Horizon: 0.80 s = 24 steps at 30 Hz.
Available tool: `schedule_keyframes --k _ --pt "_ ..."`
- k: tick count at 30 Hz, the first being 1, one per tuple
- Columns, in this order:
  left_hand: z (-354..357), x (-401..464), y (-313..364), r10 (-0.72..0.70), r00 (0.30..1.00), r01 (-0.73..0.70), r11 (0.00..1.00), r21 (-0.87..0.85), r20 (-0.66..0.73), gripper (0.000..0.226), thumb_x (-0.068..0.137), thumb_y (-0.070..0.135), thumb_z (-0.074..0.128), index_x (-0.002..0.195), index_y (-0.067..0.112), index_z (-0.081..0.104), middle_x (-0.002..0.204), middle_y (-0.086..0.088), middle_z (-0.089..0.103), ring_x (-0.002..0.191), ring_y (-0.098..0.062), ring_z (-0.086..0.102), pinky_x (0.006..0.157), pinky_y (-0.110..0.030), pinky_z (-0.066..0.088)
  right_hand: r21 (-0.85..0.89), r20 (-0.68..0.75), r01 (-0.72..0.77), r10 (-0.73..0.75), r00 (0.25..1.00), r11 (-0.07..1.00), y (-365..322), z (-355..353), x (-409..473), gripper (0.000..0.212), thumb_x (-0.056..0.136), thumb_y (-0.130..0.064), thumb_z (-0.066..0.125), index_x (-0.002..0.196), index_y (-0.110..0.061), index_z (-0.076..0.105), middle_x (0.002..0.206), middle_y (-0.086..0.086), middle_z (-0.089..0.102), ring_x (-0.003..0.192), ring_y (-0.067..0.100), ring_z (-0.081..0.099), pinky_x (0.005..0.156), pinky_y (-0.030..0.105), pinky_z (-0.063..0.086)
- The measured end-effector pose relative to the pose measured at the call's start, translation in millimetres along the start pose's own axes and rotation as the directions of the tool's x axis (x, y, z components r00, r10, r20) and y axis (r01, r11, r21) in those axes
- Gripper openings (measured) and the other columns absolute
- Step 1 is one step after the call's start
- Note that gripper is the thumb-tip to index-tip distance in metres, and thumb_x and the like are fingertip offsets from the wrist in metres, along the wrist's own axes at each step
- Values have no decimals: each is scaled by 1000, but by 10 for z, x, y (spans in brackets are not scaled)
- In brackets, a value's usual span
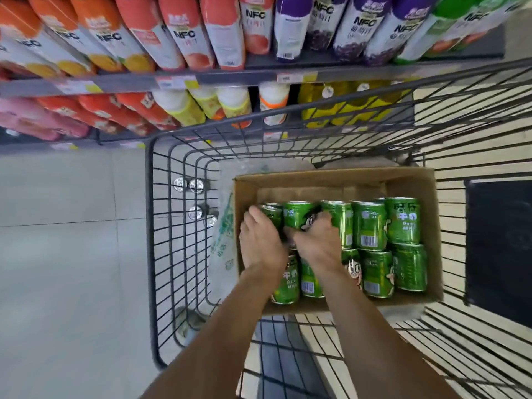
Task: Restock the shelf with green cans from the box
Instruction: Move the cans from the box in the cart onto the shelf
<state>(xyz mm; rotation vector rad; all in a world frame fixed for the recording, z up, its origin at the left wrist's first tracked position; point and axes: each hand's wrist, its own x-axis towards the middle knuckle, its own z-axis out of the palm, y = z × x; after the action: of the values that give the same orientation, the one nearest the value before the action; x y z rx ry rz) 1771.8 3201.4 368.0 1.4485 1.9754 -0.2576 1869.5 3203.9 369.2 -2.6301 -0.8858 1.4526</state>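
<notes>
head view: both hands reach down into the cardboard box, which sits in the black wire cart. the left hand lies over the far-left corner of the box, its fingers curled down over the top of a green can in the back row; the fingertips hide most of that can, and how firmly it is held cannot be told. the right hand is just beside it, touching it at the thumb side, with its fingers bent over the second green can of the back row and reaching toward the next one; the can's cartoon label shows just above the knuckles. whether those fingers close round the can or only rest on it cannot be told.

the green cans lie on their sides in two rows. five show in the back row and five in the front row, ten in all, though the hands cover part of the left end and more may be hidden. the rightmost back can and the can below it lie well apart from both hands.

both forearms come up from the bottom edge, bare, angled toward each other so the wrists nearly meet over the front row. palms face down.

left of the box, in the cart, lies a clear plastic bag with green print, and four silver can tops show through the wires. beyond the cart stands the shelf, stocked with juice cartons above and bottles below.
</notes>
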Motion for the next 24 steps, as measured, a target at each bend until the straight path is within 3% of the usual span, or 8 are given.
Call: schedule_keyframes --k 2,6,8,11,15,17,22,24 --pt "-57 58 -26 -42 999 46 988 -148 31 71 69 9 79 123 4 32 125 -16 48 118 -32 48 102 -36 40 44 -11 25 -25 1000 999 107 8 -54 81 69 -39 85 131 -5 47 121 14 62 116 32 57 98 42 47" --pt "-99 72 -16 -81 986 93 992 -81 146 79 68 23 84 130 5 38 131 -15 40 122 -32 44 105 -36 37 50 -32 50 -49 998 997 292 -36 -105 66 66 -44 84 113 -3 62 106 10 66 101 28 62 86 37 52" --pt "-145 23 8 -122 972 155 975 -160 200 81 66 26 86 128 9 37 127 -13 42 117 -33 49 99 -37 42 112 -34 53 -49 998 992 363 -112 -163 66 66 -41 86 114 -2 61 93 6 68 86 22 66 67 23 52" --pt "-270 -77 -42 -94 974 158 935 -318 207 77 65 24 87 121 13 35 112 -6 54 107 -27 57 85 -34 50 165 -52 90 -82 995 982 390 -248 -311 54 67 -35 88 106 -10 62 79 -10 66 72 9 65 43 4 35" --pt "-595 -328 -159 36 995 17 869 -494 97 85 62 32 89 129 13 41 116 -2 64 104 -21 62 91 -39 53 214 -83 182 -168 982 960 308 -368 -615 47 67 -39 86 98 -14 61 76 -15 69 73 4 68 47 1 37" --pt "-826 -498 -253 57 998 -34 832 -553 26 79 60 35 90 123 19 45 108 4 66 96 -14 64 87 -32 54 204 -114 248 -229 967 947 208 -397 -831 54 69 -41 86 106 -12 60 73 -16 67 69 2 66 46 3 37" --pt "-1433 -921 -631 82 987 -151 737 -658 -134 63 59 26 91 106 34 49 88 19 66 77 10 62 62 -4 43 194 -163 391 -363 917 900 -164 -400 -1476 77 71 -47 83 131 -7 54 110 0 70 99 15 65 87 31 53" --pt "-1704 -1084 -828 78 979 -186 717 -672 -187 65 59 26 91 111 29 52 93 12 68 81 5 64 69 -13 49 187 -190 454 -421 887 871 -336 -364 -1754 68 70 -47 84 124 -14 59 105 -3 71 94 13 65 79 26 53"
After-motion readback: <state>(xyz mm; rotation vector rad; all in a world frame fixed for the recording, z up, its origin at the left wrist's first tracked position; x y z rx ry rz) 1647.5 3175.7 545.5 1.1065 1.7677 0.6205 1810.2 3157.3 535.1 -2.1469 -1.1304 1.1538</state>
